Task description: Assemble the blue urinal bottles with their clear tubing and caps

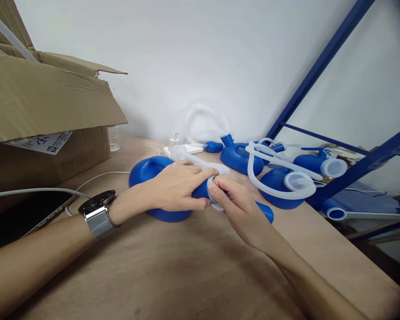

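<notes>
From my remote seat: blue bottle (pixel 170 216) on the table (pixel 136 275), under the left hand (pixel 177 184), its neck running rightward across my view. Left fingers clasp the neck just behind the mouth. Right hand (pixel 238 206) is nearer the opening, thumb and forefinger pinching the white rim (pixel 212 184) from the right.

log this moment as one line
left hand: gripping blue bottle by neck | right hand: pinching its white ring | beyond: more blue bottles | left: cardboard box
</notes>
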A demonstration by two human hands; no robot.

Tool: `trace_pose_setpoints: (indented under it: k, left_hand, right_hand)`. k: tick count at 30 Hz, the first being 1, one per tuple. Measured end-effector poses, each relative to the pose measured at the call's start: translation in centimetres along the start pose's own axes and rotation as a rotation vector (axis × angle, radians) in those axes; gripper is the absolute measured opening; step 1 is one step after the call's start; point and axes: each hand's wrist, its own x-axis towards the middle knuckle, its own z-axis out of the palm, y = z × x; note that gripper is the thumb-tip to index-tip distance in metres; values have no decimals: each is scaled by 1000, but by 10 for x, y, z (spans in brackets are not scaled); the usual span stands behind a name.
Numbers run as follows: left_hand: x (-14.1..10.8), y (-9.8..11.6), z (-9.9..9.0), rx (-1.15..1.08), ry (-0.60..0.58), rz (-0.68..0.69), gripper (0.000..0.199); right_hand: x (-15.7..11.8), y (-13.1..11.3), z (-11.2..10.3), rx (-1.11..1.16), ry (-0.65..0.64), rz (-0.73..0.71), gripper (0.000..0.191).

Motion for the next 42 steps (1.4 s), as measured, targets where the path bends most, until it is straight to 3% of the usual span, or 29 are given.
trace_pose_setpoints:
  k: [4, 7, 12, 20, 27, 33, 42]
  left_hand:
    - [1, 3, -4, -5, -14, -52, 60]
    - [1, 4, -5, -4, -3, -51, 61]
    - [0, 5, 0, 26, 42, -39, 60]
    - [-1, 5, 4, 72, 41, -30, 62]
    - [-3, 2, 7, 98, 49, 22, 61]
    - [-3, 5, 6, 115, 31, 6, 54]
    - [-1, 11, 4, 122, 0, -32, 53]
  right_hand:
    - [-7, 1, -12, -99, -53, -112, 28]
    - [-16, 8, -16, -218, -1, -300, 8]
    - [-20, 28, -11, -466, 174, -636, 25]
    - [-14, 31, -10, -638, 283, -813, 23]
    - [-17, 17, -13, -833, 248, -797, 20]
    - [-19, 12, -9, -944, 298, -807, 13]
    - [-18, -1, -4, -968, 280, -642, 22]
